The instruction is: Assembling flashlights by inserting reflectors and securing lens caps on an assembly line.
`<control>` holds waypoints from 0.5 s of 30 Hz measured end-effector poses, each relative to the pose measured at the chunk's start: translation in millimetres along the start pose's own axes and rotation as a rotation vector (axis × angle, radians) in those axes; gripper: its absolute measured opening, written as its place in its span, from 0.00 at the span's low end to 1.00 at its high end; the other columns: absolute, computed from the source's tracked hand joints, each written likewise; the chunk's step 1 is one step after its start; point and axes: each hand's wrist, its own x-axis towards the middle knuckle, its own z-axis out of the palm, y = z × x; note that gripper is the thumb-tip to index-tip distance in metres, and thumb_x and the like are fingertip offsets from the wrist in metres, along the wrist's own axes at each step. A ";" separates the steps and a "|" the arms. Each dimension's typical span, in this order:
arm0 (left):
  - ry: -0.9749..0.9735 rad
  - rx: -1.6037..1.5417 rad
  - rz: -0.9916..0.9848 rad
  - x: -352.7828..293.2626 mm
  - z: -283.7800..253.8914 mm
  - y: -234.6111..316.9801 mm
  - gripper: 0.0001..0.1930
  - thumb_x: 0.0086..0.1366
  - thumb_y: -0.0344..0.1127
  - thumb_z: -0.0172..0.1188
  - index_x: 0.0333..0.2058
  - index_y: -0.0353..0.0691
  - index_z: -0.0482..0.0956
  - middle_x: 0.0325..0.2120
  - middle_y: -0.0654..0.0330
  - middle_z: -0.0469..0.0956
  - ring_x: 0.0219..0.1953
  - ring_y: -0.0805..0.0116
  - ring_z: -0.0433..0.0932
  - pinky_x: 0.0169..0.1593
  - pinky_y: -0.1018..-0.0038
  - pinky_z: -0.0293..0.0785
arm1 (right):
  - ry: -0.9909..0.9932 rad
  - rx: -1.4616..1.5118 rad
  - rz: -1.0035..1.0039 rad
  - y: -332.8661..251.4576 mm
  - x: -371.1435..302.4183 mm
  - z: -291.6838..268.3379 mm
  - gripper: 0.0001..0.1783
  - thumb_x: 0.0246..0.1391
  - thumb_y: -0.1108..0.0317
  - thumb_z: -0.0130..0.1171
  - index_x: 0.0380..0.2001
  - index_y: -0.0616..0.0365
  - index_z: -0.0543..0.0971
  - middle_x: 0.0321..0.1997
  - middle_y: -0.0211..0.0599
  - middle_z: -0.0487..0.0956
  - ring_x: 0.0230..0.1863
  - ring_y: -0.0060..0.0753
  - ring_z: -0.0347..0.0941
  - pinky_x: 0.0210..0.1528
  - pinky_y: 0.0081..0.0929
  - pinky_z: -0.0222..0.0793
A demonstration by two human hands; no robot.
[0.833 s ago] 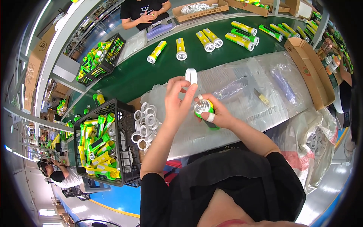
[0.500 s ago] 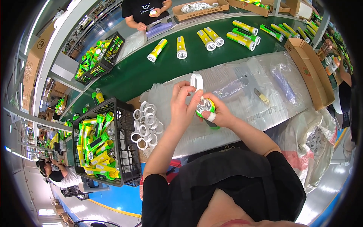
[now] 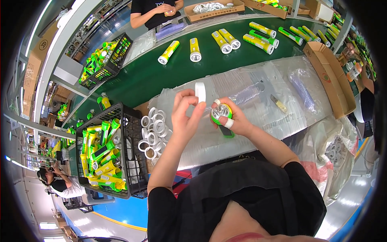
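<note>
Holds with the left grip (image 3: pixel 186 119) one white ring (image 3: pixel 200 92), pinched upright between thumb and fingers, near to the flashlight (image 3: pixel 221 114) but apart from it. With the right grip (image 3: pixel 238 120), grasps this flashlight, with its lens turned upward, above the plastic sheet (image 3: pixel 186 150). Has at the left side a pile of loose white rings (image 3: pixel 155 131) just beside the black crate (image 3: pixel 136 179), and farther away, on the green surface (image 3: pixel 161 80), several other flashlights (image 3: pixel 195 50) lying down
</note>
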 end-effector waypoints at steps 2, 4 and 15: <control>-0.081 0.034 0.030 -3.4 -10.7 15.5 0.07 0.58 0.26 0.66 0.34 0.34 0.77 0.41 0.54 0.72 0.35 0.68 0.74 0.39 0.74 0.73 | -0.009 -0.004 0.007 -2.5 -1.0 -0.3 0.21 0.56 0.68 0.61 0.52 0.52 0.67 0.40 0.31 0.72 0.37 0.23 0.73 0.38 0.27 0.77; -0.174 0.096 0.061 -6.6 -12.9 23.7 0.06 0.59 0.26 0.65 0.35 0.34 0.78 0.40 0.54 0.73 0.35 0.68 0.74 0.39 0.74 0.73 | -0.027 -0.006 0.017 -2.5 -1.1 1.1 0.22 0.57 0.68 0.61 0.53 0.52 0.67 0.40 0.32 0.72 0.38 0.23 0.74 0.38 0.27 0.77; -0.027 -0.132 -0.103 12.7 21.1 -2.6 0.10 0.62 0.34 0.65 0.34 0.33 0.77 0.40 0.55 0.73 0.30 0.72 0.74 0.33 0.77 0.72 | -0.054 -0.135 0.012 6.6 -2.5 1.1 0.29 0.55 0.63 0.65 0.57 0.52 0.64 0.43 0.33 0.73 0.37 0.24 0.76 0.40 0.26 0.75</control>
